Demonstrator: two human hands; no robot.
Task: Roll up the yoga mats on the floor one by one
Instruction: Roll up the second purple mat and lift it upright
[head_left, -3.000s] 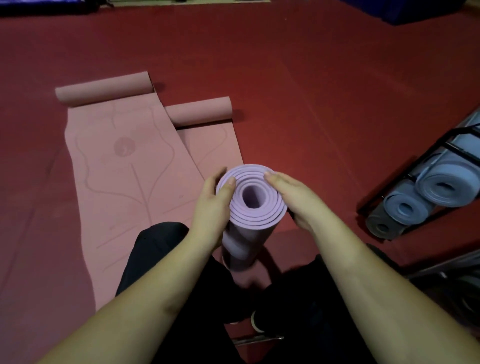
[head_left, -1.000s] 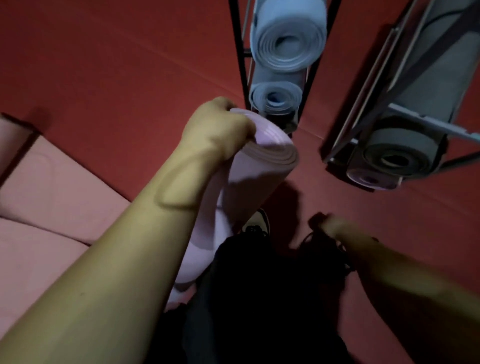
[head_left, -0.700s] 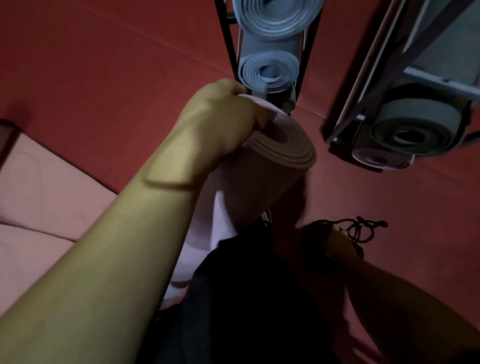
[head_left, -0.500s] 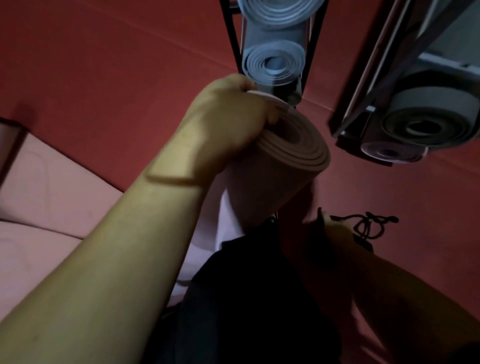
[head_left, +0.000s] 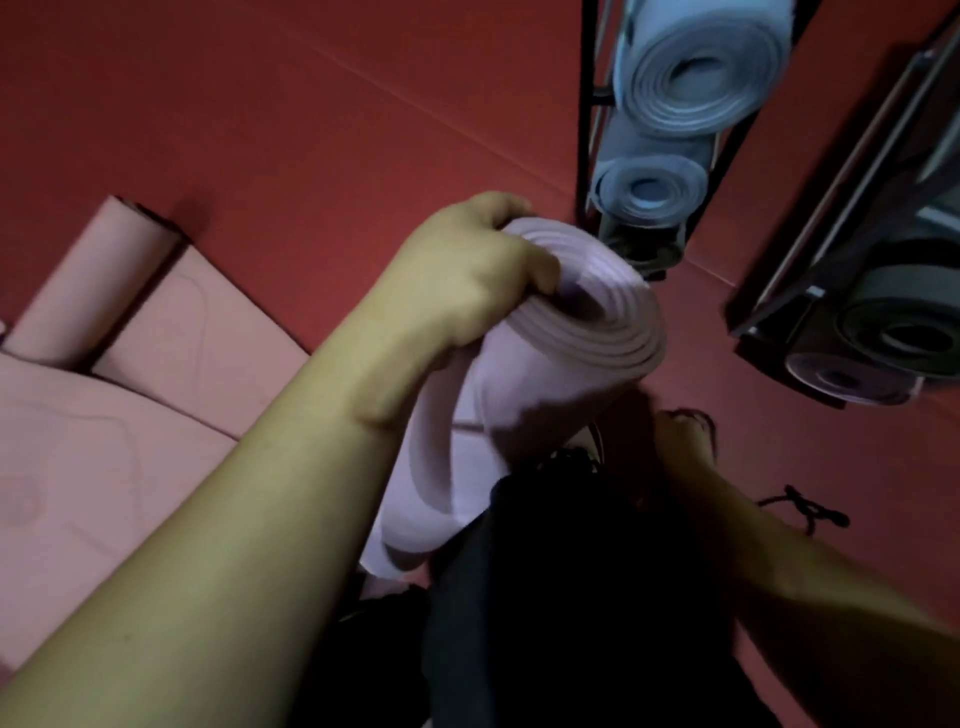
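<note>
My left hand (head_left: 467, 280) is shut on the top end of the rolled purple yoga mat (head_left: 561, 364), thumb pressed into its spiral. The roll stands tilted, its lower end by my black trousers, and its outer layer looks loose near the bottom. My right hand (head_left: 680, 436) hangs low in shadow to the right of the roll, fingers curled; I cannot tell whether it holds anything. Two pink mats (head_left: 78, 467) lie on the red floor at the left, overlapping, with the rolled end (head_left: 88, 280) of one still curled.
A black rack (head_left: 584, 130) straight ahead holds rolled blue mats (head_left: 696, 78). A second rack at the right holds a grey mat (head_left: 893, 332) and a purple one (head_left: 841, 379). A black cord (head_left: 800, 512) lies on the floor by my right forearm.
Three seconds ago both hands held the purple roll upright facing the pink mats. I have since turned to the racks; only my left hand holds the roll, and my right hand dropped towards the cord.
</note>
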